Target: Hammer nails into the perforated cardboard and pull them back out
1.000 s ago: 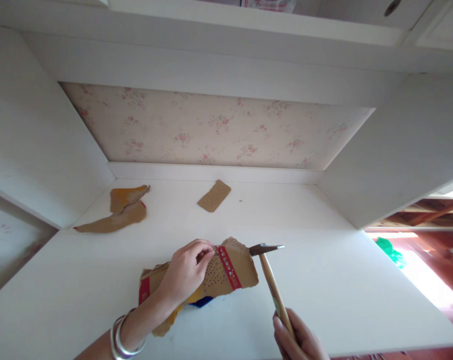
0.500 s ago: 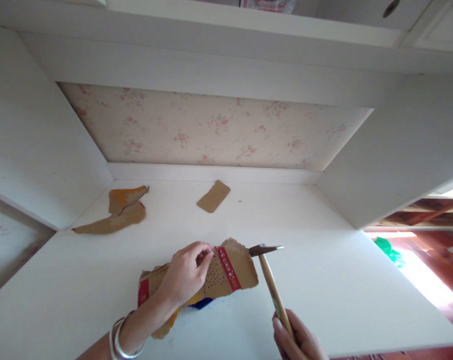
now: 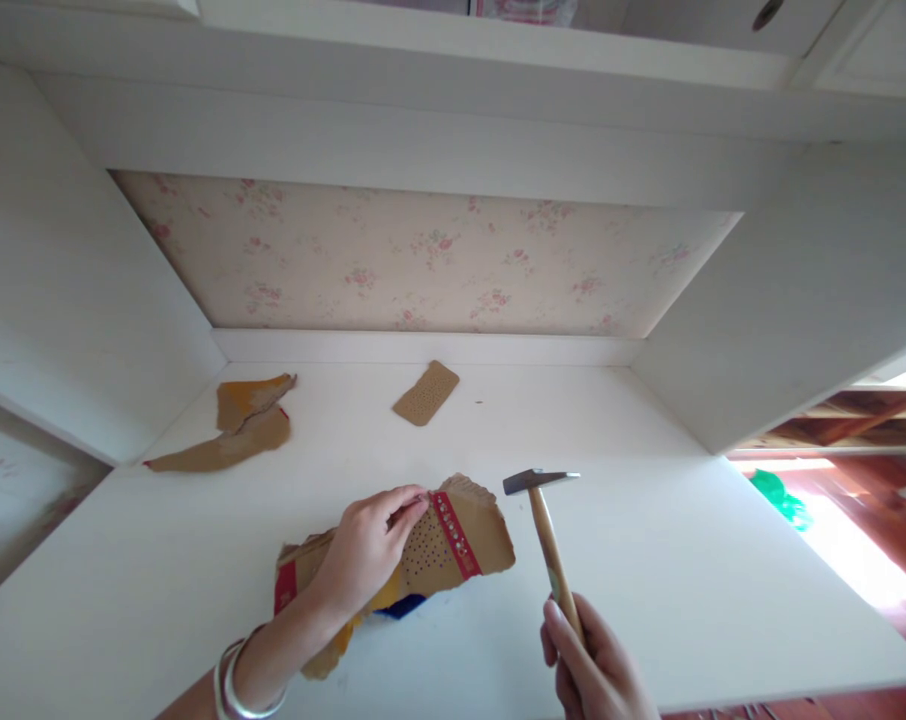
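A hammer (image 3: 549, 540) with a wooden handle is held in my right hand (image 3: 599, 660), fingers wrapped round the lower handle. Its metal head is raised to the right of a torn cardboard piece (image 3: 490, 530), apart from it. The cardboard lies on the white desk; it has a red printed strip (image 3: 457, 535) and many small dark holes or dots. Over its upper middle, my left hand (image 3: 370, 550) pinches thumb and forefinger together beside the strip. Whatever is between those fingertips is too small to make out. Silver bangles (image 3: 235, 680) circle my left wrist.
Further back on the white desk (image 3: 693, 570) lie a small perforated cardboard piece (image 3: 427, 393) and torn cardboard scraps (image 3: 250, 425). White side panels and an overhead shelf (image 3: 423, 140) enclose the back. Beyond the desk's right edge, a green item (image 3: 781, 498) sits on the reddish floor.
My right hand has raised the hammer, its head moving up and slightly right, away from the cardboard's edge. My left hand keeps its pinch at nearly the same spot.
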A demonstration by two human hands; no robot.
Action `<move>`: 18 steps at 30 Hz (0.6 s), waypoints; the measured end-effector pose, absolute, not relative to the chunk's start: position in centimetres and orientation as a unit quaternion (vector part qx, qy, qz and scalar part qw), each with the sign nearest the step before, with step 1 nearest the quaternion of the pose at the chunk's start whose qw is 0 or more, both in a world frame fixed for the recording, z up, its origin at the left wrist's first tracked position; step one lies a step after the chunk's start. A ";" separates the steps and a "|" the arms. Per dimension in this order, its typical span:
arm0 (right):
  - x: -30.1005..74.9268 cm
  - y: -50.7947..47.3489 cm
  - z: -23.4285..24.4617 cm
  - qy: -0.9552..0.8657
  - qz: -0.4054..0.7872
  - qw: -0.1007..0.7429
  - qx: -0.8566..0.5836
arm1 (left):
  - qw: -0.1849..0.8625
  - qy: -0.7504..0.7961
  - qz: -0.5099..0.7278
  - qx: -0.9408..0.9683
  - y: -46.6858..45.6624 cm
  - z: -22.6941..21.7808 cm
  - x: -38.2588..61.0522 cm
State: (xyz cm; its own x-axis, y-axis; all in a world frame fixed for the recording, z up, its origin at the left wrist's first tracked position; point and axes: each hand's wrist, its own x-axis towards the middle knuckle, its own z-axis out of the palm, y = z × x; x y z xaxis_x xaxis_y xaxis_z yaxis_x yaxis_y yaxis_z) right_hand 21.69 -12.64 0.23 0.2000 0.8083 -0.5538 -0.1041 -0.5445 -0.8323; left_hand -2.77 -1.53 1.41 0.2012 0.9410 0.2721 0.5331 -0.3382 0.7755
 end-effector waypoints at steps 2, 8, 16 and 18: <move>21.3 -12.2 0.5 -0.231 0.572 0.420 -0.666 | 0.260 0.508 0.381 0.728 -1.5 1.2 -2.8; 21.2 -11.8 1.0 -0.197 0.568 0.443 -0.665 | 0.244 0.499 0.388 0.735 -1.5 0.8 -2.7; 20.9 -11.9 0.5 -0.179 0.583 0.450 -0.653 | 0.245 0.512 0.379 0.731 -1.5 1.0 -2.7; 20.9 -12.0 0.3 -0.184 0.581 0.453 -0.651 | 0.241 0.514 0.377 0.732 -1.5 1.1 -2.6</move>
State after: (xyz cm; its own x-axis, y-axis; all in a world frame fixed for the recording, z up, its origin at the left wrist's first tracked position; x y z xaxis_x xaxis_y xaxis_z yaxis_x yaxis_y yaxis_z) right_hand 20.93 -11.99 0.25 0.2572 0.7658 -0.5894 -0.2869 -0.5219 -0.8033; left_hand -2.62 -1.46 1.07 0.1872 0.9343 0.3034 0.5706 -0.3548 0.7407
